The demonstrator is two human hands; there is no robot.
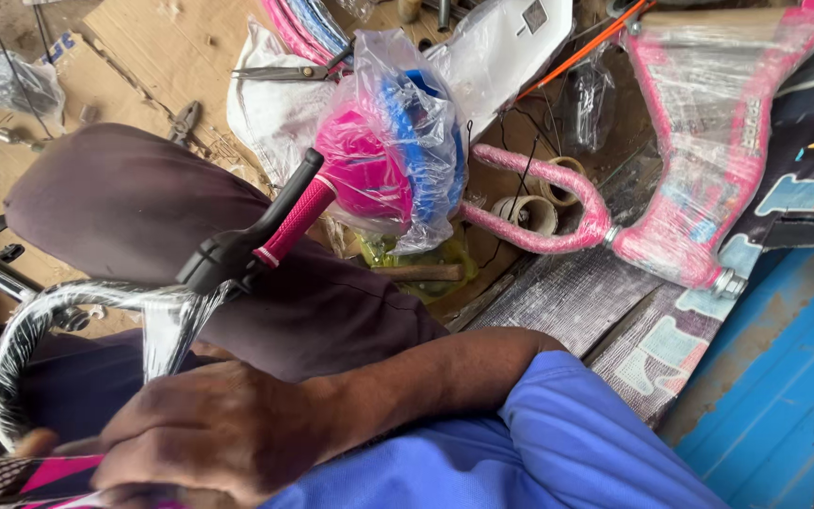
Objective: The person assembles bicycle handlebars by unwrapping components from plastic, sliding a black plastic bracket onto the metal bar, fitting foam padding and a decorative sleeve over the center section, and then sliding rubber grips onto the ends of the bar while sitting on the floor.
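One hand [209, 434] with grip clamped on plastic-wrapped handlebar [58, 311], cardboard-covered floor [162, 57], blue board [784, 377] at right, cluttered workshop

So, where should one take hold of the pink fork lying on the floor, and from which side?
Probably best at the crown, where the two legs of the pink fork join near the threaded steerer by the wrapped pink frame. It is the thickest single part, so the fingers can close around it. Come from above, from the near side: tape rolls lie between and behind the curved legs.

Chrome handlebar [21, 349] in clear wrap – curved, pink-and-black grip [280, 221] pointing up-right – lies across the lap.
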